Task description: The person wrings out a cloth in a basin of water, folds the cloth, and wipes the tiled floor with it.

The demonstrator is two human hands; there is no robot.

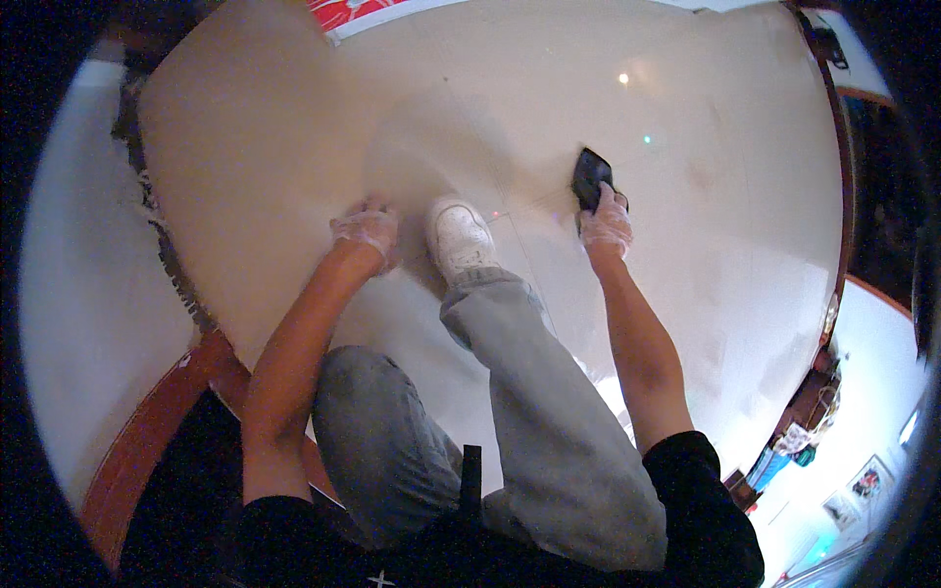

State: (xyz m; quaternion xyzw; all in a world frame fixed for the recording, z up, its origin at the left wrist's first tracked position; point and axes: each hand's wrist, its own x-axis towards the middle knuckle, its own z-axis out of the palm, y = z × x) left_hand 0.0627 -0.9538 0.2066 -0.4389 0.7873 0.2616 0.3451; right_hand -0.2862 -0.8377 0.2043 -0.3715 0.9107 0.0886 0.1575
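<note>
A clear plastic glove covers my right hand (607, 219), which grips a dark brush-like tool (590, 176) whose exact kind I cannot tell. The tool lies at the glossy beige tiled floor (662, 279), ahead and to the right of my white shoe (459, 234). My left hand (367, 229), gloved the same way, is low over or on the floor to the left of the shoe. Its fingers are partly hidden and blurred, and no object shows in it.
A wooden door frame (151, 426) stands at the lower left, beside a pale wall with a ragged dark lower edge (173, 261). A red and white object (353, 13) lies at the top. Assorted items (798, 434) sit along the right wall, below a dark opening.
</note>
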